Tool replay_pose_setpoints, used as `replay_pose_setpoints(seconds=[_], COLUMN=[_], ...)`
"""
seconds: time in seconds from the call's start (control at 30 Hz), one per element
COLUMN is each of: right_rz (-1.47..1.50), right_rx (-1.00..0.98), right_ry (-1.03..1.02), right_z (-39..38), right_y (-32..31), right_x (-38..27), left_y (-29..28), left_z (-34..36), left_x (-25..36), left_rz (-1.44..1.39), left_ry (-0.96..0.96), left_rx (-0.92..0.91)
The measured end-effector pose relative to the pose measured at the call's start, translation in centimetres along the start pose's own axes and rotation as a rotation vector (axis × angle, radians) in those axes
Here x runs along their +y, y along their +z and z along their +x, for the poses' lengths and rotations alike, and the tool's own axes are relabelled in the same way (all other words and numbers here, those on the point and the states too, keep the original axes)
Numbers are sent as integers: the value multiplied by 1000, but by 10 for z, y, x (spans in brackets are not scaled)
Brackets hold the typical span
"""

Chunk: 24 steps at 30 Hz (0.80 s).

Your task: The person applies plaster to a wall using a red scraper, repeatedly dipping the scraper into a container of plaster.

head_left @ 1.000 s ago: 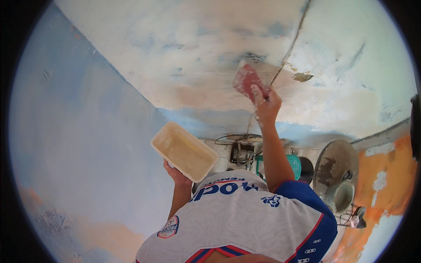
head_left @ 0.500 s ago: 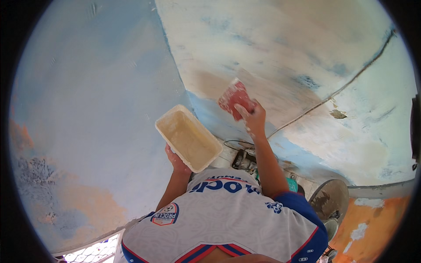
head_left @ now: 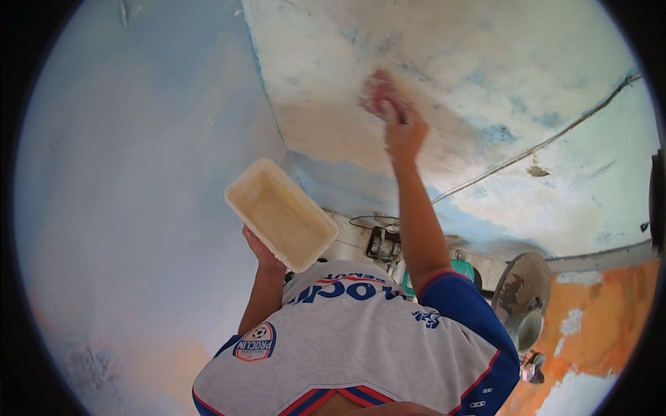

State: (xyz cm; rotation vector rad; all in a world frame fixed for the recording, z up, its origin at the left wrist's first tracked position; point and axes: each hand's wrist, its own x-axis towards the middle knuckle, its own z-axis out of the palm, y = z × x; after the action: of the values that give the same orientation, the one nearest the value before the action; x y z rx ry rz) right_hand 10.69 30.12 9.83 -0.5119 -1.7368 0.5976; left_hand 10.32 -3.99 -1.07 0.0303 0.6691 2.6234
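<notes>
My left hand (head_left: 262, 248) grips a cream plastic tub (head_left: 277, 216) from beneath and its left side. The tub is rectangular, tilted toward me, with a pale smeared inside. Up against the wall (head_left: 451, 76) ahead, my right hand (head_left: 406, 130) is closed round a red putty spreader (head_left: 380, 93). Motion blurs the spreader, and white paste streaks its face. I cannot tell whether its edge touches the wall. Beige patches of filler and bluish stains cover the wall around it.
A cable (head_left: 541, 147) runs slantwise along the right wall. Below it stand a round grey-brown disc (head_left: 522, 281), a metal pot (head_left: 525, 329) and a green container (head_left: 463, 269). A dark tray (head_left: 381, 243) lies on the floor between my arms. An orange wall (head_left: 596, 312) shows at the lower right.
My right hand has reached farther up the wall with the spreader, the arm straightening. The tub in my left hand has shifted slightly left and up in view. The whole view has moved a little.
</notes>
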Motion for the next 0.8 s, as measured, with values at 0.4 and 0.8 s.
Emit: replay_pose_setpoints(seconds=[0.4,0.8], right_rz=[-38,-68], right_rx=[-222,364], right_ry=[173,373], right_z=[-28,0], right_y=[-25,-174], right_x=[-58,-6], left_y=[-13,-34], left_z=[44,59], left_x=[17,21], left_rz=[89,22], left_ry=[-307,-251], left_rx=[-174,-142])
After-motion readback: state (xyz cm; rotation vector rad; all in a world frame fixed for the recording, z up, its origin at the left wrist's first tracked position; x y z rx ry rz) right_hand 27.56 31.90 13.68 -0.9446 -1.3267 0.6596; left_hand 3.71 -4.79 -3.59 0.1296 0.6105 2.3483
